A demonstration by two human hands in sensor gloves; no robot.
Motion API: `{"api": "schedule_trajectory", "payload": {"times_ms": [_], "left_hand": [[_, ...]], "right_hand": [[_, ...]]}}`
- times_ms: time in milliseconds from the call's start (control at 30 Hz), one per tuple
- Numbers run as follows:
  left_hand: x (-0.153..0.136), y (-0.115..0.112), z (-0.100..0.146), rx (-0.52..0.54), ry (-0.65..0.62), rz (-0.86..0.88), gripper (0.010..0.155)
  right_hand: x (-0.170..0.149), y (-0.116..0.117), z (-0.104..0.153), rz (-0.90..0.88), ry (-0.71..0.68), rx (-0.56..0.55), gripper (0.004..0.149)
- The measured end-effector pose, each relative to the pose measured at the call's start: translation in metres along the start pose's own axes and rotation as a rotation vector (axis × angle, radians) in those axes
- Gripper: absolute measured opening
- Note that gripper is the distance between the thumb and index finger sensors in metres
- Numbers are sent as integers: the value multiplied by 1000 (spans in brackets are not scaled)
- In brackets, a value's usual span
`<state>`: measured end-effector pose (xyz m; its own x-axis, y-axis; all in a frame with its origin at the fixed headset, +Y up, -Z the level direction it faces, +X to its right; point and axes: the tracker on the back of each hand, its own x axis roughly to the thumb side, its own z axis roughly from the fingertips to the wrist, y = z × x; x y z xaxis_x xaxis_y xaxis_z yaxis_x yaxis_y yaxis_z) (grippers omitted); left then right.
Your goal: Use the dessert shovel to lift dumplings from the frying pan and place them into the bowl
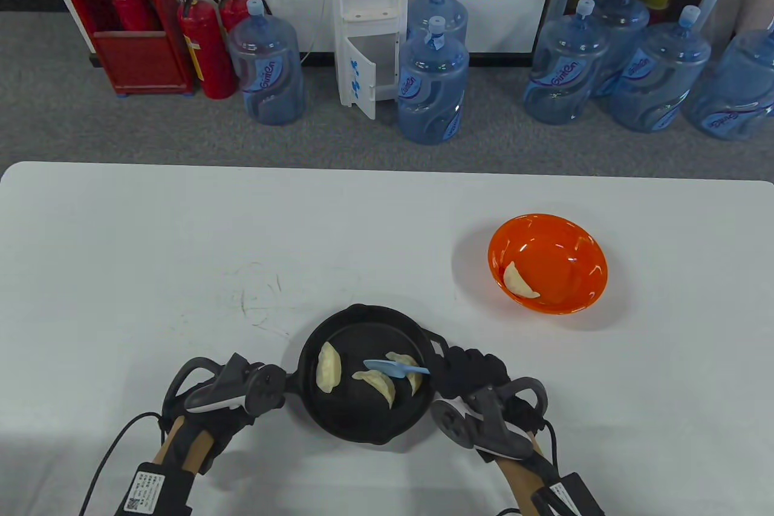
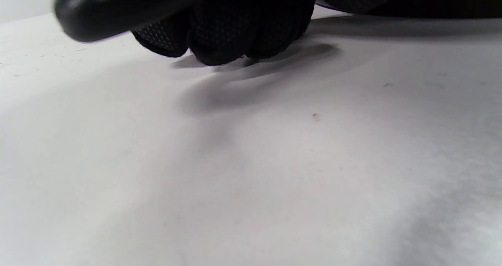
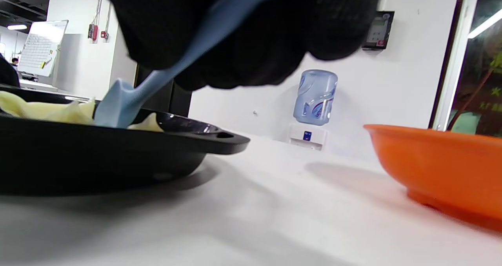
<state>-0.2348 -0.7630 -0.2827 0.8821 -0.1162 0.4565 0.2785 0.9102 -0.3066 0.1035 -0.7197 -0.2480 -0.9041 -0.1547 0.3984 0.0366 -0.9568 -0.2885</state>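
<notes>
The left hand (image 1: 233, 398) lies at the near edge of the table (image 1: 151, 250), at the left side of the pan (image 1: 363, 425); in the left wrist view its fingers (image 2: 231, 34) are curled round a black bar, the pan handle (image 2: 117, 7), and their knuckles rest on the table surface. The pan, black and round, sits near the middle of the near edge. Three dumplings lie in it: a left dumpling (image 1: 328, 367) by the left wall, a middle dumpling (image 1: 380, 385) toward the centre, and a right dumpling (image 1: 409, 368) near the right wall. The blue shovel (image 1: 393, 366) lies across the pan above the middle and right dumplings, blade pointing left, handle running right over the rim. In the right wrist view the blade is lowered among the dumplings; whether it touches one cannot be told. The right hand (image 1: 478, 380) sits just beside the right rim of the pan, and its fingers (image 3: 251, 42) are clenched round the shovel handle. Farther right and toward the far edge, well apart from the pan, stands the orange bowl (image 1: 580, 250), with one dumpling in the bowl (image 1: 519, 281) lying against its left inner wall.
</notes>
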Motion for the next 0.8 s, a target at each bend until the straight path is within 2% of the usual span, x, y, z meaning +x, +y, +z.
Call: {"api": "schedule_trajectory", "payload": {"times_ms": [433,800], "left_hand": [[0,0,0,0,-1,5,54],[-1,0,0,0,-1,5,55]], "right_hand": [[-9,4,1,-102,26,50,41],[-4,7,0,-161,-48,99,41]]}}
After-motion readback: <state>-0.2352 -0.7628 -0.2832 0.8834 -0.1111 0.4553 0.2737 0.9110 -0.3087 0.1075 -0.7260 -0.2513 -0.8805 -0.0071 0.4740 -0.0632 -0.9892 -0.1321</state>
